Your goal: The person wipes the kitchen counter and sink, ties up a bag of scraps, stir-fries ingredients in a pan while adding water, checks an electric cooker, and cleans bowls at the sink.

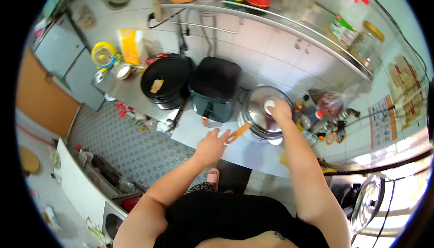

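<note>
A round metal lid (261, 99) with a pale knob (270, 105) sits on a pot (257, 136) at the right part of the white counter. My right hand (281, 111) has its fingers closed around that knob. My left hand (211, 147) is over the counter's front edge, with its fingers apart. Just beyond its fingertips, an orange-brown wooden handle (238, 133) slants up to the pot's rim. Whether the fingertips touch this handle I cannot tell. What lies under the lid is hidden.
Left of the pot stand a dark air fryer (214, 85) and a black-topped cooker (166, 78). Bottles and bags (327, 103) crowd the right corner. A metal shelf (289, 24) with jars and bottles overhangs the counter. An open cabinet drawer (101, 171) stands at lower left.
</note>
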